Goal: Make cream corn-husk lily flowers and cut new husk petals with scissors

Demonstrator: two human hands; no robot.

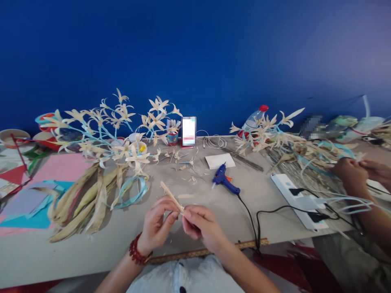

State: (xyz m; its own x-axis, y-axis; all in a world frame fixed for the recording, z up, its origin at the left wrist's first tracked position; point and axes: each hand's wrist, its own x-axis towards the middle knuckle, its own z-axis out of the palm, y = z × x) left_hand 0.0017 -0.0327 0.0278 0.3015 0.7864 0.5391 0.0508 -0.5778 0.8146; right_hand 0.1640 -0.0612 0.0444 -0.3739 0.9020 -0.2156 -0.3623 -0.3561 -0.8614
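My left hand (160,221), with a red bead bracelet at the wrist, holds a thin pale strip (171,197) between thumb and curled fingers near the table's front edge. The strip slants up and to the left. My right hand (200,224) pinches at its lower end, its fingertips close to the left ones. Beyond and to the right lies a blue glue gun (224,179) beside a white card (220,161). Dried husks (88,199) and a light blue ribbon loop (132,191) are on the left.
Pale flower branches (116,122) stand at the back left, near a phone (188,131). Coloured paper (58,167) lies far left. A white power strip (297,201) with cables is at the right, near another person's hands (351,173). A bottle (255,120) leans behind.
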